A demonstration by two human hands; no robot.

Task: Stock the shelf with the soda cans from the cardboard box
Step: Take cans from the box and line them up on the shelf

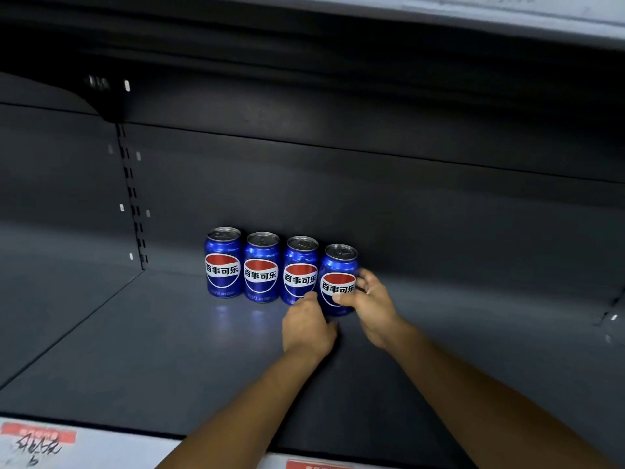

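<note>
Several blue soda cans with a red, white and blue logo stand upright in a row at the back of the dark grey shelf [169,333]. The rightmost can [339,265] stands a little forward of its neighbour [300,265]. My right hand [372,304] wraps this rightmost can from the right, thumb across its label. My left hand [307,326] touches the same can low on its left side with its fingertips. The cardboard box is out of view.
The shelf's back wall [406,214] rises just behind the cans. A slotted upright [133,198] stands at the left. The shelf above [338,62] overhangs. A white price strip [84,445] with red labels runs along the front edge. Bare shelf floor extends right of the cans.
</note>
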